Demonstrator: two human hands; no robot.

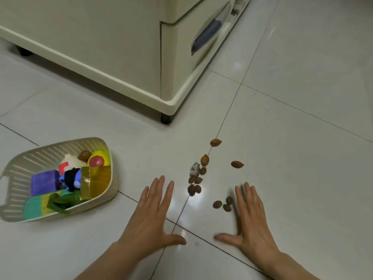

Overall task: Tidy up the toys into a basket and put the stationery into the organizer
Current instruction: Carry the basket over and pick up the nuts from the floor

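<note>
Head view shows our left hand (150, 215) and right hand (251, 219) flat and spread, palms down over the tiled floor (292, 158), holding nothing, thumbs pointing toward each other. Three small brown nuts (223, 204) lie just beside our right fingertips, at about ten o'clock from that hand. At twelve o'clock between the hands, a loose trail of more nuts (194, 184) and a small grey lump (195, 169) runs away along a grout line. At nine o'clock from our left hand sits the basket (40, 154), already holding toys: a purple block (44, 181), a red ball (96, 161), a green plush (62, 201). A cream cabinet (101, 47) stands at twelve o'clock, farther off.
</note>
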